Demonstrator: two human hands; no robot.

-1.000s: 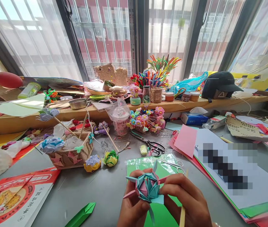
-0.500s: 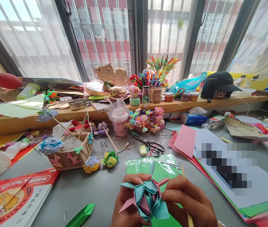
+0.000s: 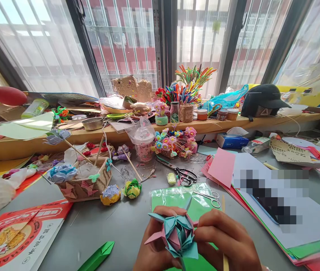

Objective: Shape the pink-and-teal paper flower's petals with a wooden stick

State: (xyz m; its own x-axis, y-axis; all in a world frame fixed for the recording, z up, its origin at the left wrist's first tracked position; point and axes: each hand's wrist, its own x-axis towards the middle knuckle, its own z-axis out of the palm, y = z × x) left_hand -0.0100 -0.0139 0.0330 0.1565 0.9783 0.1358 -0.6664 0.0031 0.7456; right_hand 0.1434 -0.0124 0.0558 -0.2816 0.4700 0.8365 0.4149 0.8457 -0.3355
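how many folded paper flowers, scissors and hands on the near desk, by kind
folded paper flowers: 4, the held flower, green-yellow flower, purple-yellow flower, blue flower
scissors: 2, black scissors, small scissors
hands: 2, left hand, right hand
total: 8

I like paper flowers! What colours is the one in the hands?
The paper flower is light blue with pink petals, seen in the head view.

Paper flower [image 3: 176,235] between both hands, scissors [image 3: 181,174] behind — basket [image 3: 85,184] left
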